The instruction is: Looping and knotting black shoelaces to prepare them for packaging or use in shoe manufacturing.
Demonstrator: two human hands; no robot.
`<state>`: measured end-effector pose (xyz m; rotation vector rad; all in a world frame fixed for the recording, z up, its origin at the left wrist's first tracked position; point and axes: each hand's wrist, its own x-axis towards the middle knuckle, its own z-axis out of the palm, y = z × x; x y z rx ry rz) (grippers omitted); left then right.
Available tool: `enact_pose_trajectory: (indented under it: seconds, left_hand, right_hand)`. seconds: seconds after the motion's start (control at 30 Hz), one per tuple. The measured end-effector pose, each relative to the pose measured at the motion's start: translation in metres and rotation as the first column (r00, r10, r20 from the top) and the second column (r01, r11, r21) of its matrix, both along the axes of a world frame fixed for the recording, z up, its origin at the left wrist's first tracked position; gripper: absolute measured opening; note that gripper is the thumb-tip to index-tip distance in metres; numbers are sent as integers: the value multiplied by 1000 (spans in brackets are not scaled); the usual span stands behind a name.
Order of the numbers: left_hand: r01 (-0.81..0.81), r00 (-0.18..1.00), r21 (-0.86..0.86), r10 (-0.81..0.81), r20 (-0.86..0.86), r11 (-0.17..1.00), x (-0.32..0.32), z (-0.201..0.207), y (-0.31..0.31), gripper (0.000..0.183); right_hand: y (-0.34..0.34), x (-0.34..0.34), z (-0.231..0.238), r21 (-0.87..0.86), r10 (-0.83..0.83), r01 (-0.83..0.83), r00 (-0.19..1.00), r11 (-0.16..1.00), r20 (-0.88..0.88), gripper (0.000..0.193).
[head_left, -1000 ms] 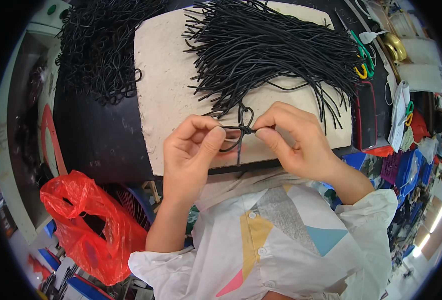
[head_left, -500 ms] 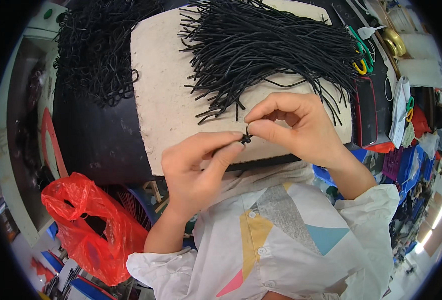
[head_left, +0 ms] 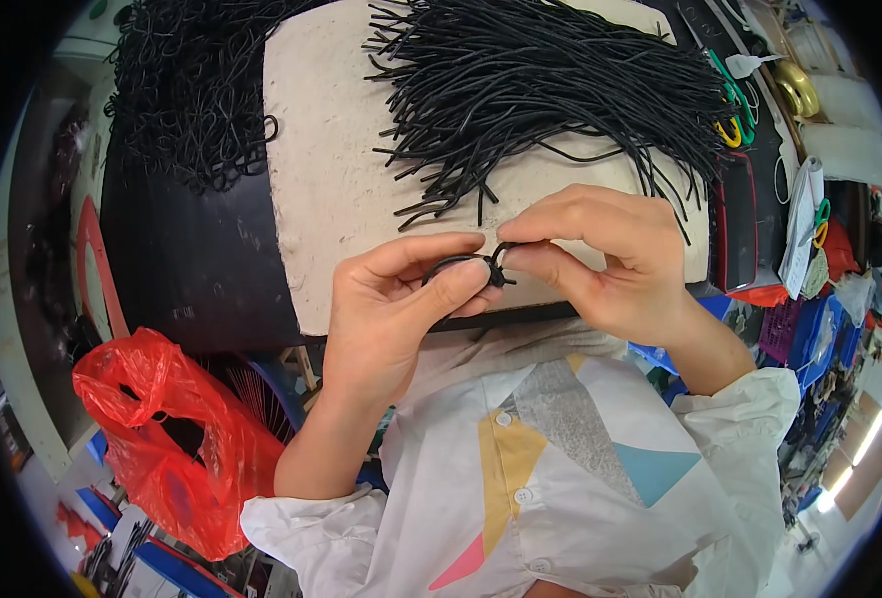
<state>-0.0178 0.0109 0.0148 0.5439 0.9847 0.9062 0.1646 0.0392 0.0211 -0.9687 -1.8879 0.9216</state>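
Note:
Between my hands is a black cord (head_left: 498, 273), looped and bunched into a small knot above the near edge of the pale board (head_left: 336, 214). My left hand (head_left: 391, 304) pinches it just left of the knot, and a loop of it curves across these fingers. My right hand (head_left: 615, 254) grips a short bend of the same cord between thumb and forefinger. Just beyond my hands, a thick bundle of straight black cords (head_left: 551, 90) spreads over the board.
Looped black cords (head_left: 197, 95) are heaped at the far left on the dark table (head_left: 197, 264). A red plastic bag (head_left: 177, 439) hangs near left. To the right lie green-and-yellow-handled scissors (head_left: 740, 105), a dark red-rimmed case (head_left: 737, 219) and a brass-coloured ring (head_left: 798, 88).
My left fingers have opened out somewhat, and a cord loop now shows across them. My right hand has shifted slightly right and holds a visible bend of the cord.

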Motion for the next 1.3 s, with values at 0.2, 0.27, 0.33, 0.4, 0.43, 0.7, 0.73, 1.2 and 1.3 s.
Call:
enact_pose_trajectory:
  seconds: [0.2, 0.27, 0.33, 0.4, 0.43, 0.7, 0.73, 1.2, 1.3]
  left_hand:
    - [-7, 1000, 1, 7, 7, 1000, -2, -2, -2, 19]
    - [-14, 996, 77, 21, -83, 997, 0, -1, -4, 18]
    - [-19, 988, 119, 37, -148, 993, 2, 1, -5, 17]
    - [-28, 981, 124, 52, -189, 992, 3, 3, -6, 16]
    - [-36, 981, 121, 59, -187, 992, 3, 2, -6, 16]
    - [-93, 988, 65, 100, -118, 994, 6, 0, -6, 15]
    - [-115, 983, 94, 127, -134, 989, 6, 0, -6, 15]
    - [-64, 971, -204, 108, 212, 977, -1, -11, -7, 18]
    - [-145, 952, -137, 176, 250, 980, 0, -8, -8, 17]
  right_hand:
    - [-3, -2, 0, 37, -7, 6, 999, 999, 32, 20]
    - [-1, -2, -2, 63, -1, -2, 999, 998, 44, 22]
    - [0, -1, 1, 103, 24, -44, 982, 994, 189, 22]
    - [0, 1, 1, 113, 35, -65, 967, 991, 253, 20]
    - [0, 2, 0, 106, 34, -62, 968, 992, 247, 19]
    - [-10, -4, -16, -322, -166, 122, 979, 939, -115, 11]
    - [-13, -8, -18, -458, -217, 89, 947, 884, -235, 11]
    - [-10, -4, -21, -285, -36, -15, 984, 958, -172, 14]
    - [-10, -2, -23, -371, -77, 8, 983, 929, -170, 16]
